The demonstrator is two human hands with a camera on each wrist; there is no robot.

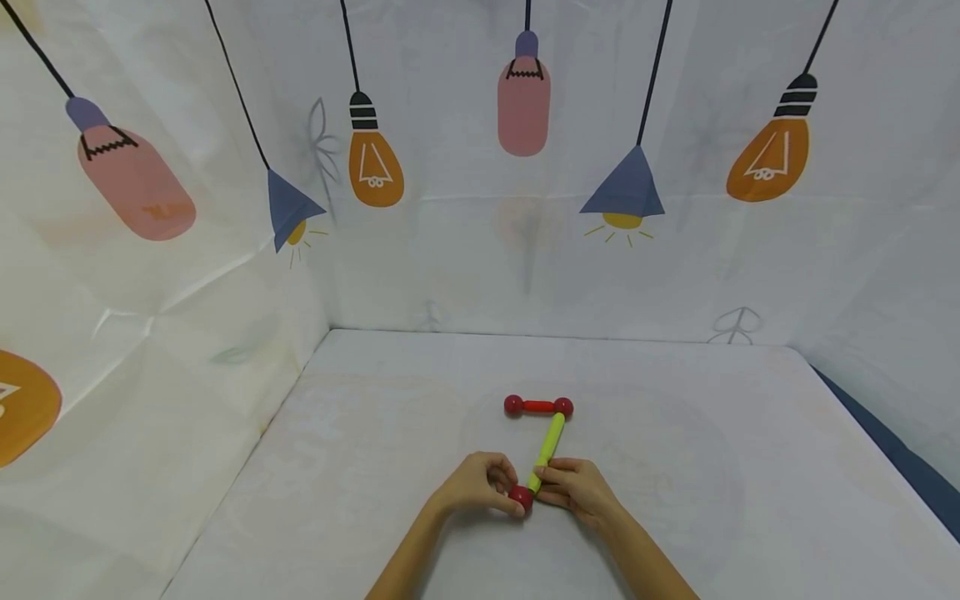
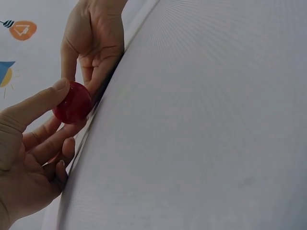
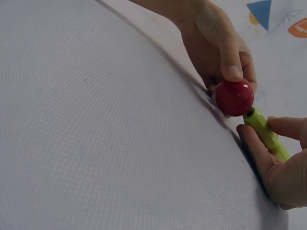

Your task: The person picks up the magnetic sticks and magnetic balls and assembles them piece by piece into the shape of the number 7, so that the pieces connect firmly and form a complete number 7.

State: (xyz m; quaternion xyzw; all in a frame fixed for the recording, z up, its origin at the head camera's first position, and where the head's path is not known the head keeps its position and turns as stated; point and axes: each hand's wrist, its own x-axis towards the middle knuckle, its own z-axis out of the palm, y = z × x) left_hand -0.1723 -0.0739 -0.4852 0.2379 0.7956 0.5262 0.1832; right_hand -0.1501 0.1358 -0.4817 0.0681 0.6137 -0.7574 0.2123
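Observation:
My left hand (image 1: pixel 480 483) pinches a glossy red ball (image 1: pixel 521 499) between thumb and fingers, low over the white table. With its thumb and fingertips, my right hand (image 1: pixel 577 490) grips the near end of a yellow-green rod (image 1: pixel 550 442). That rod end sits right at the ball, and in the right wrist view a dark hole shows in the end of the rod (image 3: pixel 261 127) beside the ball (image 3: pixel 234 97). The rod's far end meets another red ball (image 1: pixel 563 407). From there a short red rod (image 1: pixel 538 407) runs left to a third red ball (image 1: pixel 513 405).
The white table (image 1: pixel 375 400) spreads around the pieces, with its back edge against a pale curtain (image 1: pixel 450 250) printed with hanging lamps. The curtain also borders the left side. Beyond the right table edge shows a dark blue strip (image 1: pixel 885 442).

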